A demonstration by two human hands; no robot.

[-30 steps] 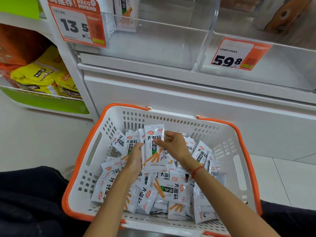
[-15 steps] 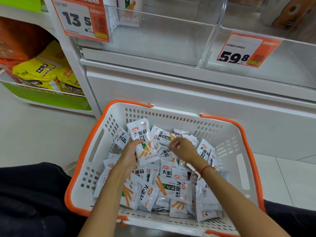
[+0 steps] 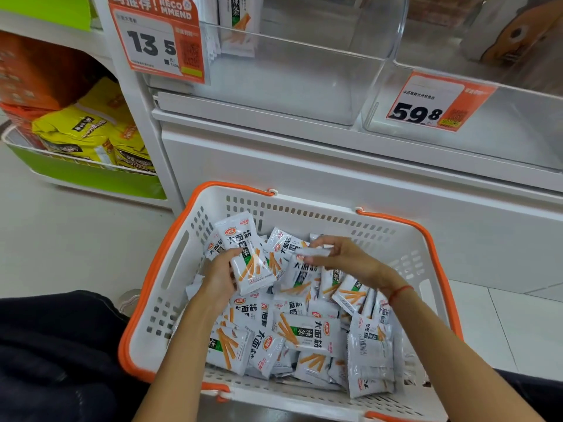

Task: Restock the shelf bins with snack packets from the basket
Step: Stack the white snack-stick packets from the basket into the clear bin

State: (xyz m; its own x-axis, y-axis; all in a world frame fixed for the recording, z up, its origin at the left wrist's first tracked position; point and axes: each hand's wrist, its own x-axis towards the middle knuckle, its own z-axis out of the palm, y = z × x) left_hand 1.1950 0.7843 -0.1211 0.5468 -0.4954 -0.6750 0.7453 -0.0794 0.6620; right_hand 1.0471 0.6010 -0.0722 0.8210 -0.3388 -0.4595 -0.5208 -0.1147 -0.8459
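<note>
We hold a stack of snack packets (image 3: 248,257) in our left hand (image 3: 220,277) over the basket (image 3: 170,254), long axis toward the clear shelf bin (image 3: 283,80) above, while our right hand (image 3: 344,258) pinches another packet (image 3: 315,251) just beside.

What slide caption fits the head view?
Both hands, left and right, gather snack packets from the basket.
</note>
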